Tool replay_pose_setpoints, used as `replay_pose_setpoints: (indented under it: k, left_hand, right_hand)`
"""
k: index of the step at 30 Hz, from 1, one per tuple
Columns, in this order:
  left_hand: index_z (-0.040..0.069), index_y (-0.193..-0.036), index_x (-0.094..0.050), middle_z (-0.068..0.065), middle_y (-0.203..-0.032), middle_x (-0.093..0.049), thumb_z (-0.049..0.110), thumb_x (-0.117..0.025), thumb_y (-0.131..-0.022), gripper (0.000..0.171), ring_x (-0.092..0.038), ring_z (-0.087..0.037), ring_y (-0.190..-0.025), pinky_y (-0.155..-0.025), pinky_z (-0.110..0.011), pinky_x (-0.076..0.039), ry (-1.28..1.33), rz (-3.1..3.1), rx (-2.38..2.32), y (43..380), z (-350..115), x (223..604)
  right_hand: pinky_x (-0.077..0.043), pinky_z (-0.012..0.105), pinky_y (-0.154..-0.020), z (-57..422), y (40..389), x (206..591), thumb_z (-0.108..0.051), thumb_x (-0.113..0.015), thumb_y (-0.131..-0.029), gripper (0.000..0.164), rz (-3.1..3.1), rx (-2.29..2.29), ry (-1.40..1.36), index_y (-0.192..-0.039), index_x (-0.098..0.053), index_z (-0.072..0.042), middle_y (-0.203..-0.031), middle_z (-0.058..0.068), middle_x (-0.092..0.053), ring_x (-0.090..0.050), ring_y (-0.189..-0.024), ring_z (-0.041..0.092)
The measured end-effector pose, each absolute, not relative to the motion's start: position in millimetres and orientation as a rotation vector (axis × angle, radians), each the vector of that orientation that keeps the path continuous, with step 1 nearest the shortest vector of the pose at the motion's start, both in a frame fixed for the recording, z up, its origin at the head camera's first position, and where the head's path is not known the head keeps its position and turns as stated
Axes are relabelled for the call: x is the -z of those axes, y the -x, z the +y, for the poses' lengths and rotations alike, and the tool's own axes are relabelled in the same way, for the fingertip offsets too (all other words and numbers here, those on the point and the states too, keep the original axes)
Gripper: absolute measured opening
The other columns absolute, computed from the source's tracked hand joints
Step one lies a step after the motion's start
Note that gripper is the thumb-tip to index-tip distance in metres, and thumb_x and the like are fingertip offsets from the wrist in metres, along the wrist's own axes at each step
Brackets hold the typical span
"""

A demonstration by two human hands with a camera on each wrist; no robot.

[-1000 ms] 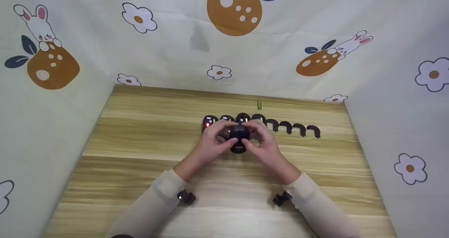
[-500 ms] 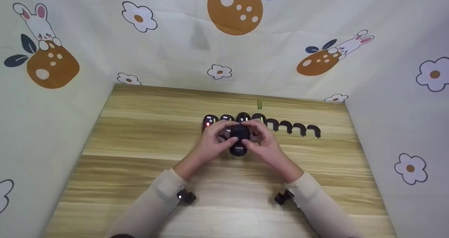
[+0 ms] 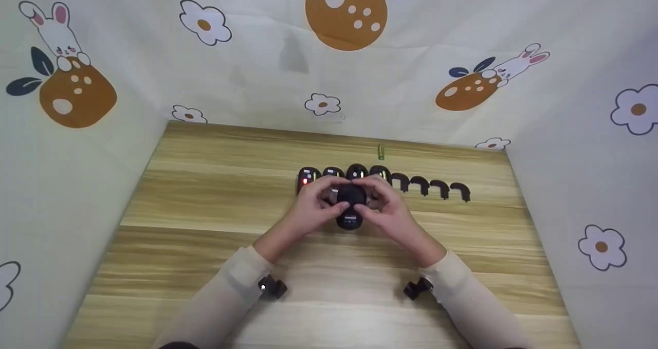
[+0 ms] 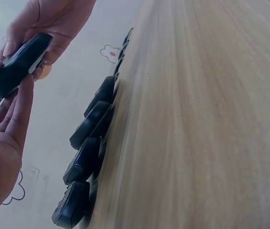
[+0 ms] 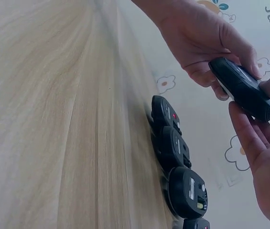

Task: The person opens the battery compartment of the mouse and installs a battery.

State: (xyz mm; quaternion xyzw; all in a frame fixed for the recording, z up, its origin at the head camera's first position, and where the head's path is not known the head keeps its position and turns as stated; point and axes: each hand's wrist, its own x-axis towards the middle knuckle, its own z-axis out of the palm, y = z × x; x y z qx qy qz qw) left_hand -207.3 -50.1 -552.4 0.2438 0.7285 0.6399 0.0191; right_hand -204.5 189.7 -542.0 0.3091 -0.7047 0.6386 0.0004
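Note:
Both hands hold one black wireless mouse (image 3: 351, 196) above the table, in front of a row of similar mice. My left hand (image 3: 310, 211) grips its left side between thumb and fingers, and my right hand (image 3: 389, 213) does the same on the right. In the left wrist view the held mouse (image 4: 21, 64) is tilted, well off the wood. Its underside is partly covered by fingers. Beyond the hands, several black mice (image 3: 309, 175) lie bottom-up side by side; a red light glows on the leftmost. Fingers hide parts of them in the head view.
Several curved black covers (image 3: 420, 184) continue the row to the right. A small green battery (image 3: 381, 152) lies behind the mice. The wooden table (image 3: 205, 195) meets printed cloth walls (image 3: 247, 81) at the back and sides.
The held mouse has tilted slightly, its near end coming a little toward me. Both hands keep their grip and have hardly moved.

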Motion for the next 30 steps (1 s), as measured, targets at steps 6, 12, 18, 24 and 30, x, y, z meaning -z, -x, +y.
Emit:
replay_pose_setpoints:
  k: [6, 12, 18, 24, 30]
  left_hand:
    - [0.011, -0.139, -0.071, -0.008, -0.128, -0.07, 0.008, -0.085, -0.096, 0.046, -0.072, -0.021, -0.088, -0.073, -0.032, -0.065, -0.735, 2.254, -1.983, 206.7, -50.7, 551.7]
    - [0.008, -0.139, -0.071, -0.009, -0.129, -0.07, 0.007, -0.085, -0.095, 0.046, -0.071, -0.019, -0.086, -0.071, -0.031, -0.065, -0.735, 2.256, -1.982, 207.3, -50.8, 553.4]
    - [0.006, -0.138, -0.071, -0.009, -0.127, -0.07, 0.004, -0.084, -0.095, 0.046, -0.071, -0.019, -0.085, -0.069, -0.032, -0.065, -0.744, 2.256, -1.984, 207.9, -50.3, 553.0]
    - [0.003, -0.138, -0.07, -0.012, -0.127, -0.071, 0.003, -0.083, -0.094, 0.046, -0.071, -0.019, -0.085, -0.069, -0.033, -0.066, -0.752, 2.255, -1.987, 207.7, -49.5, 553.3]
    - [0.003, -0.138, -0.07, -0.012, -0.128, -0.071, 0.004, -0.085, -0.094, 0.046, -0.072, -0.019, -0.085, -0.071, -0.034, -0.067, -0.745, 2.253, -1.988, 206.9, -49.2, 554.0]
  right_hand:
    - [-0.068, 0.036, -0.082, 189.7, 203.8, 541.4, 0.008, -0.079, -0.097, 0.049, -2.245, -1.98, -0.938, -0.144, -0.066, 0.0, -0.125, 0.019, -0.064, -0.071, -0.108, 0.026]
    - [-0.068, 0.038, -0.082, 188.5, 202.5, 541.4, 0.005, -0.079, -0.097, 0.048, -2.277, -1.96, -0.89, -0.144, -0.068, -0.001, -0.126, 0.017, -0.064, -0.07, -0.105, 0.025]
    - [-0.068, 0.037, -0.085, 188.5, 201.6, 539.7, 0.004, -0.078, -0.099, 0.048, -2.28, -1.977, -0.867, -0.145, -0.067, -0.002, -0.126, 0.017, -0.066, -0.07, -0.104, 0.025]
    - [-0.068, 0.04, -0.085, 190.1, 203.0, 539.3, 0.003, -0.079, -0.099, 0.048, -2.306, -1.943, -0.837, -0.146, -0.068, -0.005, -0.128, 0.014, -0.067, -0.071, -0.104, 0.026]
    - [-0.066, 0.036, -0.089, 190.7, 203.6, 538.4, -0.001, -0.079, -0.1, 0.046, -2.319, -1.851, -0.836, -0.144, -0.069, -0.007, -0.127, 0.012, -0.068, -0.071, -0.106, 0.027]
